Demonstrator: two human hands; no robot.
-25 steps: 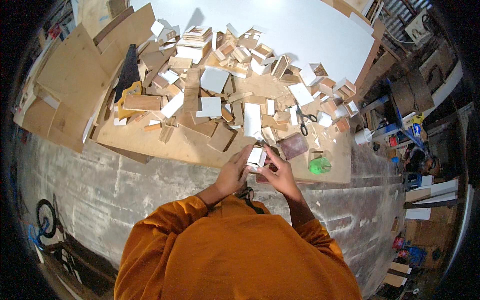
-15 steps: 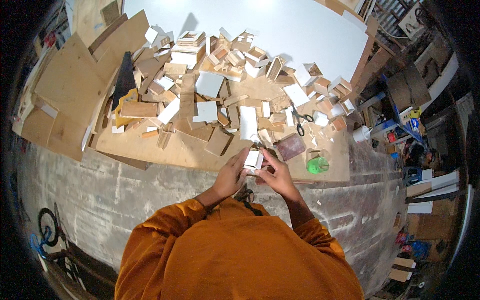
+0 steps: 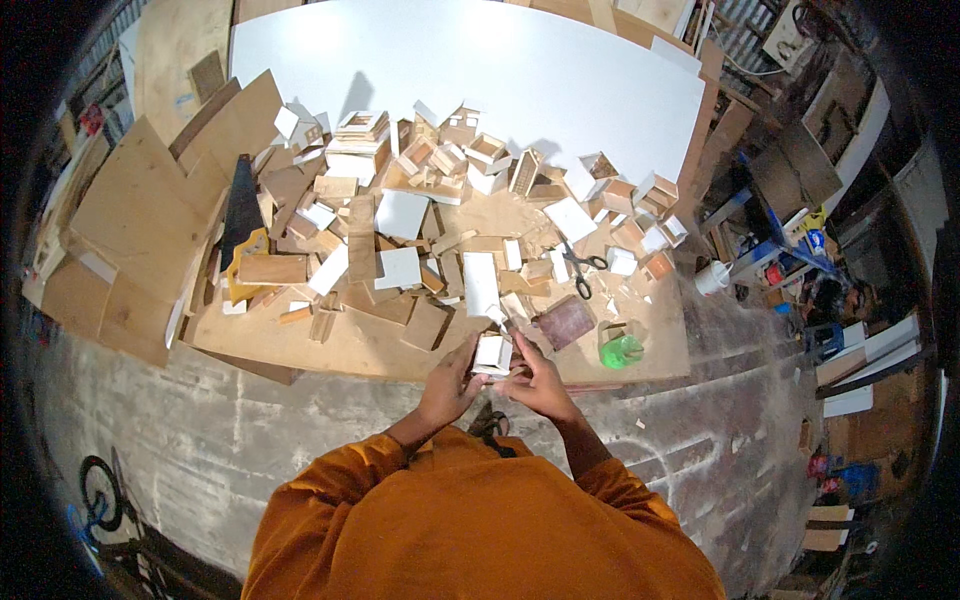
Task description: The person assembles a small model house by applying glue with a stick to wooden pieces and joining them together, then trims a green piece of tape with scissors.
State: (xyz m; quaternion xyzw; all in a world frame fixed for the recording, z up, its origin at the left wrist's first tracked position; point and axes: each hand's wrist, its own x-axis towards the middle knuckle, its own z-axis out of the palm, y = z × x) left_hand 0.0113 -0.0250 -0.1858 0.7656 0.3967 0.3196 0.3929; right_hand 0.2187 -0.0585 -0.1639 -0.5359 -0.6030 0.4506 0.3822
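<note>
At the table's near edge I hold a small white box-like model piece (image 3: 492, 354) between both hands. My left hand (image 3: 447, 388) grips its left side, with the thumb at the lower corner. My right hand (image 3: 541, 386) closes on the right side, the index finger stretched along it and the thumb below. Part of the piece is hidden by my fingers. Just beyond it lies a white rectangular board (image 3: 481, 283). A dark reddish flat piece (image 3: 564, 322) rests to the right of my hands, with black-handled scissors (image 3: 584, 268) farther back.
Small wooden boxes, boards and offcuts crowd the wooden table (image 3: 300, 345). A handsaw (image 3: 242, 215) with a yellow handle lies at left, near leaning plywood sheets (image 3: 125, 230). A green translucent container (image 3: 620, 349) stands near the right corner. Behind is a large white panel (image 3: 560, 80).
The head view has tilted, so the table sits lower in the picture. Both hands keep hold of the white box-like piece, which is turned slightly.
</note>
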